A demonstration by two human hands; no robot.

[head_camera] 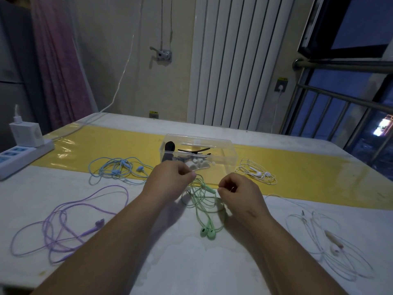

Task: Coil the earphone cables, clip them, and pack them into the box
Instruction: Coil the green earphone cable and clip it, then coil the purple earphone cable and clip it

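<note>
- Just in front of the clear box (pixel 195 154), on the near side, the green earphones (pixel 204 201) lie in a loose tangle on the table (pixel 191 273), with both buds together at the end farthest from the box
- Left hand (pixel 170 179) is curled in a pinch on a green strand close to the box wall; right hand (pixel 236 190) is also pinched shut, apparently on another strand of the same cable, though that strand is too thin to see clearly
- Judged by its look, the cable is very light, soft and springy, so loops will likely slip apart unless they are held where they cross
- Best hold is probably the cord itself, near the inline remote or just below the buds, and not the thin joints, which look easiest to strain
- Left of the box lie the blue earphones (pixel 119 170), and nearer the person on that side the purple earphones (pixel 63 226)
- Right of the box sit the white earphones (pixel 257 172), all uncoiled
</note>
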